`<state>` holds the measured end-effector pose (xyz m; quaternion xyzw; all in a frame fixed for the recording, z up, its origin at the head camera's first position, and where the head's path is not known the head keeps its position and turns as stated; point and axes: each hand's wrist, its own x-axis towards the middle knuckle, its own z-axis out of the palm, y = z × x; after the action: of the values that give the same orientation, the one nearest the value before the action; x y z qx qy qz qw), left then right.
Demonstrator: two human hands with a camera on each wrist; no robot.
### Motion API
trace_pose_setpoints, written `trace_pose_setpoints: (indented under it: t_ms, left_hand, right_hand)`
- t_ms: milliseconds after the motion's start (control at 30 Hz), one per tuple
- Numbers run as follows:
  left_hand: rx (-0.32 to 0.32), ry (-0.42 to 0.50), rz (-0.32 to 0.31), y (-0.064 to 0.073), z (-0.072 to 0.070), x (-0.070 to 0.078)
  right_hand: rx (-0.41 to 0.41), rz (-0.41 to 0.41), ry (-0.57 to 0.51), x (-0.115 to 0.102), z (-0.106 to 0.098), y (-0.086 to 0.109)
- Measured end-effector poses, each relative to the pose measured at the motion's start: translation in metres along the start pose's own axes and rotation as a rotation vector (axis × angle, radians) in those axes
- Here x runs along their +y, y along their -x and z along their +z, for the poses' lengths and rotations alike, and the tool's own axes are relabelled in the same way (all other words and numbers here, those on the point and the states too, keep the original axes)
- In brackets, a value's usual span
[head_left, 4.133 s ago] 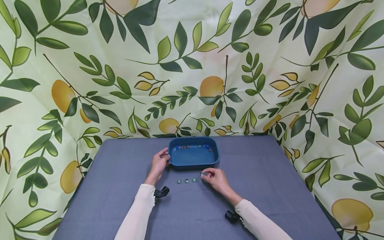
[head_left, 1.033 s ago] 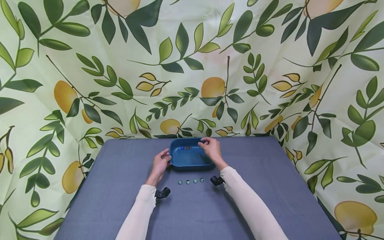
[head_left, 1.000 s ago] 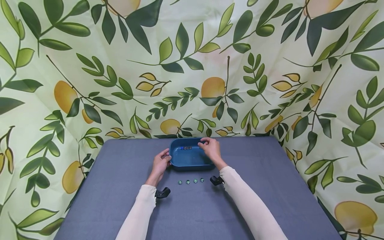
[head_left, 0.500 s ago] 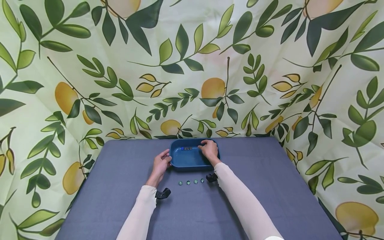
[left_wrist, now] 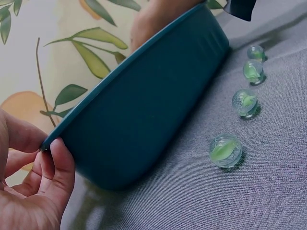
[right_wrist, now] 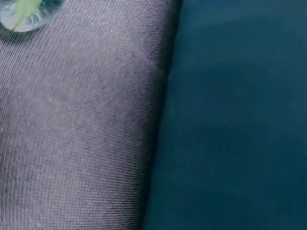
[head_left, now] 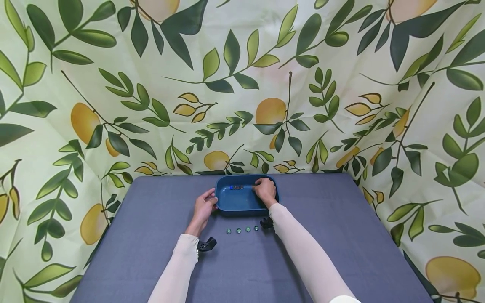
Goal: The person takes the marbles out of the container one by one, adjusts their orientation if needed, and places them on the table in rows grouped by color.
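A dark blue plastic tub (head_left: 242, 203) stands on the cloth, its near wall (left_wrist: 129, 105) filling much of the left wrist view. At its left end my left hand (head_left: 203, 207) pinches the rim between thumb and fingers (left_wrist: 61, 165). My right hand (head_left: 266, 191) reaches down inside the tub's right half, fingers curled and pointing inward. Its fingertips are hidden, so I cannot tell what they hold. Along the tub's far wall, to the left, lies a short row of blue and brownish marbles (head_left: 236, 187).
Several clear marbles with green swirls (left_wrist: 226, 151) form a row on the grey cloth (head_left: 159, 235) in front of the tub. One green marble (right_wrist: 29, 12) shows at the right wrist view's corner. Black wrist cameras (head_left: 207, 244) jut from both sleeves. A leaf-patterned curtain (head_left: 242, 84) surrounds the table.
One more green marble has joined the row on the cloth since the earliest frame. My right hand has moved from there over the tub, then lower inside it. My left hand stays at the rim.
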<state>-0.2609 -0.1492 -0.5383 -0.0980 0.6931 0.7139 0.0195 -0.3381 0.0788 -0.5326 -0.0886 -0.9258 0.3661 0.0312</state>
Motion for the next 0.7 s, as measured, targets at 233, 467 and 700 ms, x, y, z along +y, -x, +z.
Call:
trace_pose_setpoints:
  t_ms: [233, 467, 700]
  left_hand:
    - [0.012, 0.006, 0.009, -0.001, 0.0006, 0.0007]
    - [0.028, 0.001, 0.022, 0.0007, 0.0022, 0.0017]
    - [0.027, 0.006, 0.022, 0.0018, 0.0021, 0.0]
  right_hand:
    - [0.016, -0.006, 0.013, 0.0011, 0.0008, -0.0013]
    - [0.004, -0.009, 0.027, 0.0024, 0.001, -0.0014]
    - [-0.015, -0.029, 0.016, 0.0024, 0.0006, -0.0008]
